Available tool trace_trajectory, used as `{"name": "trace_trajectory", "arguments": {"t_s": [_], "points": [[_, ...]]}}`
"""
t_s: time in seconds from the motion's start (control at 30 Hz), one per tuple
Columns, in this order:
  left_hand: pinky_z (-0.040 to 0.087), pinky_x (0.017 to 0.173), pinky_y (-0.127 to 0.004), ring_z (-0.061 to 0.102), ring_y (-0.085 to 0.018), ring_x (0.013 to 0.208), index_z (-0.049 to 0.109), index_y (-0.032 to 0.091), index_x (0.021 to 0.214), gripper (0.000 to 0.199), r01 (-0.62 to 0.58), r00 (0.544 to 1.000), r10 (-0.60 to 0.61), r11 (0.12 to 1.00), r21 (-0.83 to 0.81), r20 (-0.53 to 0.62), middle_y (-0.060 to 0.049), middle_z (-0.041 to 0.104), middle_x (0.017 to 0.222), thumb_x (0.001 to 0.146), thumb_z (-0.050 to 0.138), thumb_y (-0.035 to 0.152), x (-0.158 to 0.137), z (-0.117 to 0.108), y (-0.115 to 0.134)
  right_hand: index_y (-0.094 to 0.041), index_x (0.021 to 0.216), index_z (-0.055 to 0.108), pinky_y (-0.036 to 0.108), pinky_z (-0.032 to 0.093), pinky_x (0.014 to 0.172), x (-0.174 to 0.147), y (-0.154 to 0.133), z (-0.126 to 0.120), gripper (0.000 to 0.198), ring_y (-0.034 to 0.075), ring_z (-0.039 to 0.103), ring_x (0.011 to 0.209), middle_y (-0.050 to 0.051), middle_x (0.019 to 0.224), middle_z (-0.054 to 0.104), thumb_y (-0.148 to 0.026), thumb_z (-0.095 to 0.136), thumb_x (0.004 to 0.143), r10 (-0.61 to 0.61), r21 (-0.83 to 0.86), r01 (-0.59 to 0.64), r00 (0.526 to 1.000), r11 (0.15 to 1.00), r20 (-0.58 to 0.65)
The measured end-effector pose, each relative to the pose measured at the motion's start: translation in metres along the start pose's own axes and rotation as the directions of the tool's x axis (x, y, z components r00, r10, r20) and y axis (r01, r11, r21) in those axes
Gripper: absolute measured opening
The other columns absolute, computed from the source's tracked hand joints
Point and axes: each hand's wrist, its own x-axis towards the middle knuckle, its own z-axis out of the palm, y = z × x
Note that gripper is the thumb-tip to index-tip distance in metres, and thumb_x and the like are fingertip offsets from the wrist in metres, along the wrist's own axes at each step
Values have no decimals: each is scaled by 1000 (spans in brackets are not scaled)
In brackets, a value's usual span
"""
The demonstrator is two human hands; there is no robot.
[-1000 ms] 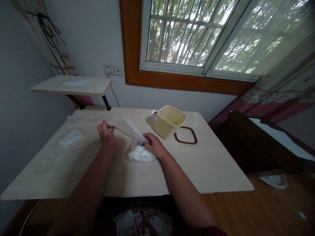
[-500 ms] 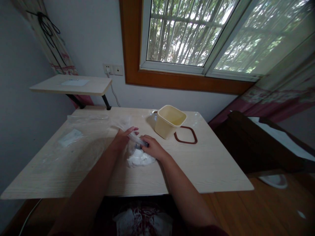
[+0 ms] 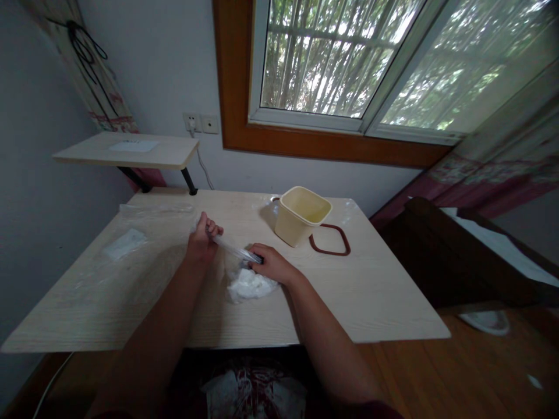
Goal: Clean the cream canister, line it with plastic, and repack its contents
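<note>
My left hand (image 3: 204,238) is closed in a fist around one end of a clear plastic bag (image 3: 232,249). The plastic is pulled into a taut, narrow strip that runs to my right hand (image 3: 273,265). Those right fingers are wrapped round the strip's other end, where a small dark piece (image 3: 258,258) shows; its kind cannot be made out. Under the right hand, a crumpled white bundle (image 3: 251,286) rests on the table, partly inside or beside the plastic; which one is unclear.
Behind my right hand stands a cream plastic bin (image 3: 297,224), with a brown rounded-square ring (image 3: 331,252) beside it. Flat clear plastic and a white packet (image 3: 125,244) lie on the table (image 3: 371,302) at left. A raised shelf (image 3: 91,150) occupies the back left corner.
My left hand has moved left and closed into a fist, drawing the plastic from a loose bunch into a longer, tight strip. My right hand stays almost in place.
</note>
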Motion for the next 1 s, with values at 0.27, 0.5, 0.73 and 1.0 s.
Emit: {"name": "trace_trajectory", "arguments": {"t_s": [0.27, 0.5, 0.73, 1.0], "points": [[45, 56, -21, 47, -7, 51, 38, 19, 59, 49, -103, 990, 116, 985, 138, -84, 4, 47, 60, 92, 68, 39, 6, -6, -3, -19, 99, 67, 25, 43, 74, -4, 3, 0, 32, 15, 58, 81, -2, 90, 65, -9, 58, 70, 89, 99, -90, 996, 991, 20], [51, 68, -20, 57, -10, 67, 41, 18, 57, 50, -177, 984, 178, 967, 184, 10, -2, 59, 72, 94, 64, 43, 2, -9, -10, -20, 119, 69, 28, 46, 80, 0, -10, -6, 33, 16, 60, 88, 3, 100, 66, -33, 67, 89, 106, 158, -95, 993, 983, -58], [56, 96, -38, 62, -22, 116, 41, 18, 57, 50, -96, 991, 76, 978, 186, 113, -12, 70, 107, 90, 68, 44, -8, -1, -16, -20, 108, 76, 28, 46, 80, 28, -24, -4, 31, 16, 61, 87, 6, 99, 68, -46, 67, 93, 116, 46, -114, 992, 992, -43], [57, 93, -37, 58, -26, 127, 51, 19, 65, 45, -65, 982, 7, 950, 305, 186, -15, 67, 124, 92, 63, 53, -11, -3, -18, -18, 77, 70, 24, 37, 65, 67, -16, 18, 21, 14, 53, 68, -3, 70, 59, -37, 70, 84, 167, 84, -175, 981, 981, 101]]}}
